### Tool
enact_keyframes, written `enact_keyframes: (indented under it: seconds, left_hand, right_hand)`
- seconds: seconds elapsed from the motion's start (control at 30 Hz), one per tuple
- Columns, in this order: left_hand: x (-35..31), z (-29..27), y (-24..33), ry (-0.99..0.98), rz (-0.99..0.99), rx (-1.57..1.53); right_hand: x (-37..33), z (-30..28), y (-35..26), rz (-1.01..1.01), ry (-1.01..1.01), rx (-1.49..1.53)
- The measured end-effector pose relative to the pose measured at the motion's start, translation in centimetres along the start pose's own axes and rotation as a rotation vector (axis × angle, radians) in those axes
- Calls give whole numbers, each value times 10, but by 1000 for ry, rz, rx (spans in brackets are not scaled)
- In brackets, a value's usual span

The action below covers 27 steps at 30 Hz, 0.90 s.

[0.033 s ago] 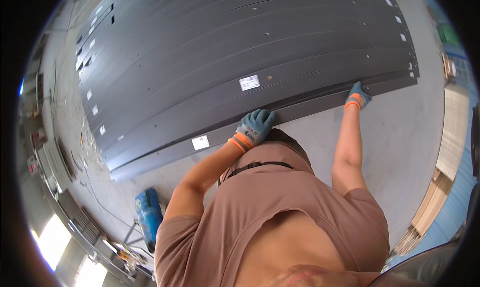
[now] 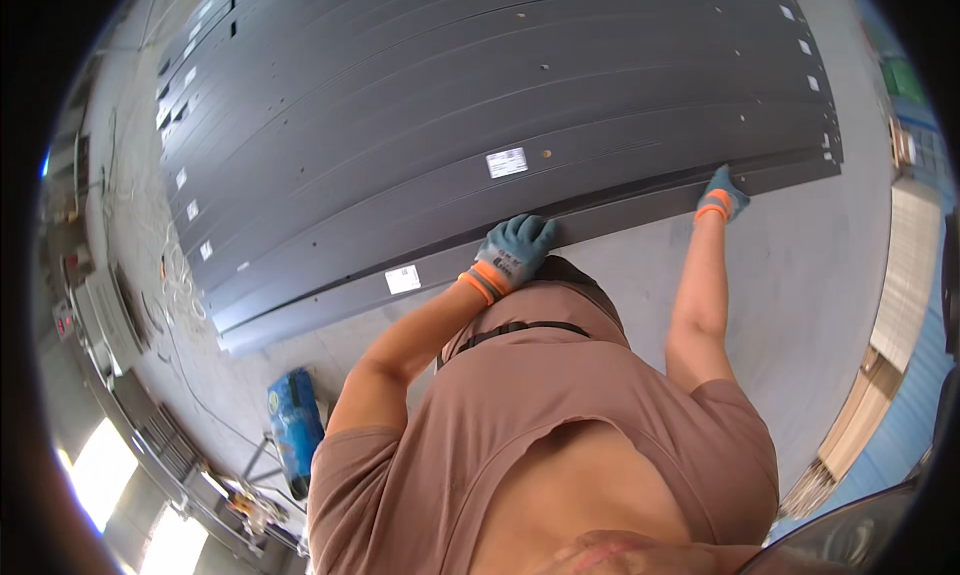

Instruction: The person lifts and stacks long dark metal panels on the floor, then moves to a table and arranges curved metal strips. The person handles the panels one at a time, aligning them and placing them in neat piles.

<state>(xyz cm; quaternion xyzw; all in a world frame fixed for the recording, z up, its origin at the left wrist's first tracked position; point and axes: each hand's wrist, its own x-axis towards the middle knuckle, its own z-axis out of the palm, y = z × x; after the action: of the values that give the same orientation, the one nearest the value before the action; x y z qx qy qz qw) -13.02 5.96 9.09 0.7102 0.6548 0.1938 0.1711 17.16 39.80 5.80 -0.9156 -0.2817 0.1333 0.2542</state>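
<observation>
A long, narrow dark grey panel (image 2: 350,293) lies along the near side of a wide spread of similar panels (image 2: 420,105). It carries a white label (image 2: 403,279). My left hand (image 2: 518,247), in a blue-grey glove with an orange cuff, has its fingers curled over this near panel around its middle, close to my waist. Farther right, my gloved right hand (image 2: 724,195) grips the same panel's near edge, not far from its right end. The underside of each hand is hidden. A dark gap runs between this panel and the one behind it.
Grey floor (image 2: 790,275) surrounds the panels. A blue padded item (image 2: 294,425) on a metal frame stands at lower left. Cables (image 2: 178,285) lie on the left floor, beside a grey machine (image 2: 108,305). Stacked pale boards (image 2: 905,245) line the right side.
The whole view has shifted slightly, with the panels appearing a little farther right. Both hands keep their places on the near panel.
</observation>
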Motion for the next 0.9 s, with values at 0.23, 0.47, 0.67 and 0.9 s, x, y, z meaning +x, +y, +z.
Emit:
enact_keyframes:
  seconds: [0.23,0.47,0.67,0.9]
  left_hand:
    - [34,-61,15,-1,-31,41]
    - [84,-84,-61,-10,-89,210]
    - [129,-71,-149,-180,-345,142]
    - [115,-80,-159,-121,-374,273]
  right_hand:
    - [29,5,-51,-114,-72,362]
    - [14,75,-126,-86,-213,186]
    - [-7,136,-147,-205,-447,115]
    - [-81,74,-130,-1287,-185,-185]
